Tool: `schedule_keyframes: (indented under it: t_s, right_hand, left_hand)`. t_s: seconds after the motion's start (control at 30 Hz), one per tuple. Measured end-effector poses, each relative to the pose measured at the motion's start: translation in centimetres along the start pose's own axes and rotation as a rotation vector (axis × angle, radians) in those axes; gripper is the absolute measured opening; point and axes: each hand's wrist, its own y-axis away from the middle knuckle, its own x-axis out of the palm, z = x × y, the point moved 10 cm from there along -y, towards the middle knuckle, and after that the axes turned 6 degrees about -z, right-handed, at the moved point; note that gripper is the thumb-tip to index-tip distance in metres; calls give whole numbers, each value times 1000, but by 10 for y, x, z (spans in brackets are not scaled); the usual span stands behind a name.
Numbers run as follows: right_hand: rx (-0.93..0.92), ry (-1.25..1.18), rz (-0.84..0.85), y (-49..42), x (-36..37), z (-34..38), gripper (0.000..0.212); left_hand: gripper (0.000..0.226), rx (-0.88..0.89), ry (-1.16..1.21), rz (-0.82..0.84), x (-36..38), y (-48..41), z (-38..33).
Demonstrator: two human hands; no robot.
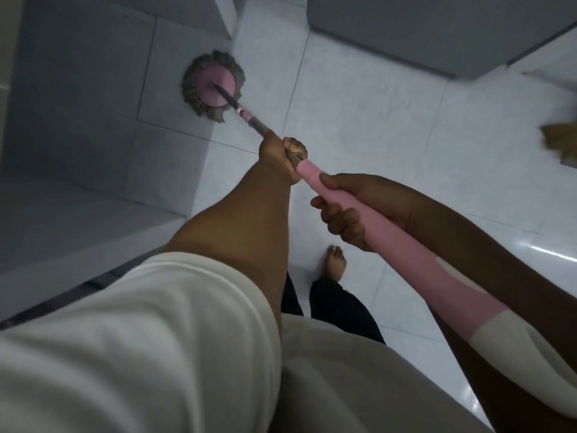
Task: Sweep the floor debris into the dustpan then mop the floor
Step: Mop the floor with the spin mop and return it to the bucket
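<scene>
Quick update from the mopping: we've got both hands on the mop. Our left hand is clenched round the bare metal stretch of the mop handle, and it's the hand closer to the mop head. Our right hand sits farther back from the mop head, with its fingers curled round the pink grip and the thumb laid over the top. The two hands are near each other along the pole but not touching.

The mop head is a round pink disc with a fringe of grey-brown strands. It sits flat on a shaded grey tile of the floor, and the pole slants up from its middle toward us.

Just past the mop head is a grey corner; wall or cabinet, we honestly can't tell. Well off to the right of the mop head is a big grey block. Farther right again, at the frame edge, there's something tan and blurry that we can't make out.

On our side of the mop head, a bare foot stands on the pale glossy tiles, with dark trouser legs above it. A white sleeve covers our left upper arm.
</scene>
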Motion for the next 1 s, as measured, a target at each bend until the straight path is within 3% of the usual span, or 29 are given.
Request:
schedule_keyframes:
  t_s: [0.13, 0.37, 0.47, 0.67, 1.0]
  right_hand:
    - [27, 19, -28, 28, -36, -48, 32]
    - [88, 15, -43, 74, -77, -112, 32]
    - [97, 39, -54, 81, -79, -113, 32]
    - [86, 75, -51, 59, -47, -60, 36]
    - [62, 154, 34, -32, 66, 73, 31]
  left_hand:
    - [50, -87, 158, 63, 4, 23, 65]
    - [52, -157, 189, 62, -4, 59, 155]
    - [51, -143, 153, 61, -6, 62, 159]
    - [53, -100, 245, 89, 3, 44, 95]
    - [52, -23, 502, 50, -10, -17, -94]
